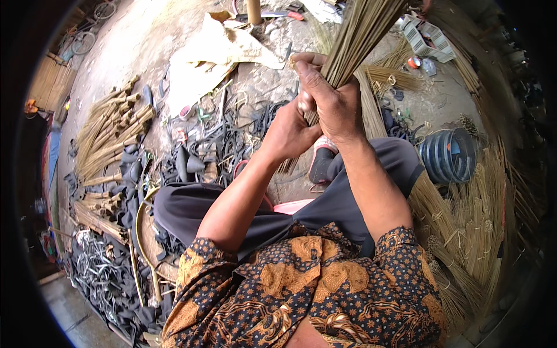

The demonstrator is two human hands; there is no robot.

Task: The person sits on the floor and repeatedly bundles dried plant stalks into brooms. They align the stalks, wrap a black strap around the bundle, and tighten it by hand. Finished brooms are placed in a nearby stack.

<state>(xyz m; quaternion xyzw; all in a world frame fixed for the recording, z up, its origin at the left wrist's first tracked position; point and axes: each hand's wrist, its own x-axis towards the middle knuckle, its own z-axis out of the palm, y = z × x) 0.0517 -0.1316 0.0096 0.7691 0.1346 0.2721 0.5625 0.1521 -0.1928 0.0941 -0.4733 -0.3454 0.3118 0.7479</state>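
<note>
Both of your hands are closed on one bundle of thin tan broom sticks (360, 35), held up in front of your chest and slanting away toward the upper right of the view. Your right hand (333, 101) sits higher, grip wrapped tight round the bundle, thumb pressed along its left side. Your left hand (290, 130) is just below and touching the right one, grip closed on the lower end of the same bundle; a few stick ends poke out beneath it near your knee.

You sit low with legs apart in dark grey trousers (191, 206), a patterned brown and orange shirt (313, 290) filling the lower view. One grey and pink shoe (321, 159) shows directly under the hands, on the ground.

On your left: tied broom bundles (110, 130) stacked in a row, and nearer you a heap of black rubber strips (232, 142) spread across the ground. Far left, low in the view, a tangle of grey wire (96, 269).

On your right: loose sheaves of the same sticks (464, 232) lying fanned along the rim of the view, and a dark ribbed bucket (449, 153) standing among them. Beyond the hands, a crumpled pale sack (214, 52) lies on the dirt floor (145, 35), with a white plastic crate (426, 37) at upper right
</note>
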